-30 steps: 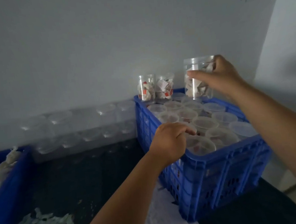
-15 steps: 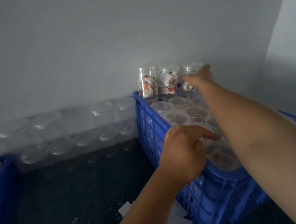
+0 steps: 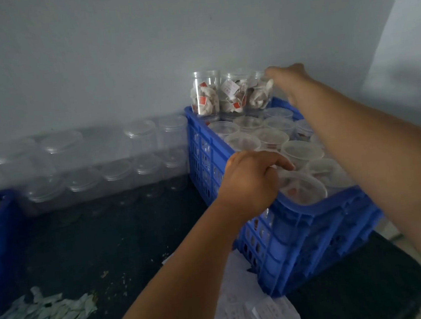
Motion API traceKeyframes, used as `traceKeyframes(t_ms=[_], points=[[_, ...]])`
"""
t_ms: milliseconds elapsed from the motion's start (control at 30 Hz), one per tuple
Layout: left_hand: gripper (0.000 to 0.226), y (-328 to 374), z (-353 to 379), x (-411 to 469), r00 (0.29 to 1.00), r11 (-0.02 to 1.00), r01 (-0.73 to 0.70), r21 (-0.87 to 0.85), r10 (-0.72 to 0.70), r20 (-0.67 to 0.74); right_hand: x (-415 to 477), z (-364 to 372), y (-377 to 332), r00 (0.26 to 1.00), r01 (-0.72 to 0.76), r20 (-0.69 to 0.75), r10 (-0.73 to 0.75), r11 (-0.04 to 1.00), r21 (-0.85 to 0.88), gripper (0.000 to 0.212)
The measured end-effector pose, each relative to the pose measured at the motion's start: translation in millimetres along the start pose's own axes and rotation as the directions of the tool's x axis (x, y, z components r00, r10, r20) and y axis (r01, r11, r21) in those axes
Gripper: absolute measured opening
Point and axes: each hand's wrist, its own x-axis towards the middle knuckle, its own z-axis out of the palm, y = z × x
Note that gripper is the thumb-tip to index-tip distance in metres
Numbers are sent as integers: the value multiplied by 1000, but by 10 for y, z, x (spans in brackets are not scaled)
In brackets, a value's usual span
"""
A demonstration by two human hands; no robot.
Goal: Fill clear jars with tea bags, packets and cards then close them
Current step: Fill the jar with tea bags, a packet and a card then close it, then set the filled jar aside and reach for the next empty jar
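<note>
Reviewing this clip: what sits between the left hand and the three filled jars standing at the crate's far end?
Head view: lidded jars packed in the blue crate fill the stretch between the left hand and the three filled jars.

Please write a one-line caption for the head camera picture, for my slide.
Right hand at a filled jar atop the blue crate; left hand at its near rim.

Dim, bluish light throughout; the wall (image 3: 117,52) is grey and evenly lit, brighter to the right of the right hand (image 3: 290,82). The empty jars (image 3: 88,160) left of the left hand (image 3: 250,181) are smeared by blur. Straight lines bend near the edges.
</note>
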Motion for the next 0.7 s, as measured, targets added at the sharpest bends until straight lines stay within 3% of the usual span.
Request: traceKeyframes(t_ms=[133,200,267,333,400,533,600,700], points=[[54,32,6,34,992,993,119,-26,-118,53,-630,-335,-158,994,-98,86,69,915,392,52],[52,51,-18,25,988,990,138,-16,-137,75,-1063,-488,-174,984,-73,177,-14,877,475,25],[48,94,-67,-15,985,990,138,2,-137,106,-1593,-647,-125,927,-11,328,-184,859,512,14],[37,183,-158,-94,983,993,117,8,-117,141,-2146,-816,-37,820,146,437,-370,873,466,24],[25,283,-283,-189,990,997,61,42,-66,125,-2586,-956,89,724,406,445,-527,847,343,26],[20,389,-624,-566,991,987,-130,91,132,-12,-3120,-1101,290,490,749,466,-737,629,208,15],[17,323,-772,-882,988,988,-83,128,99,-122,-3257,-1085,401,462,778,459,-759,595,200,12],[24,24,-867,-1437,961,952,148,268,-74,-265,-3441,-959,563,512,657,515,-687,700,281,10]])
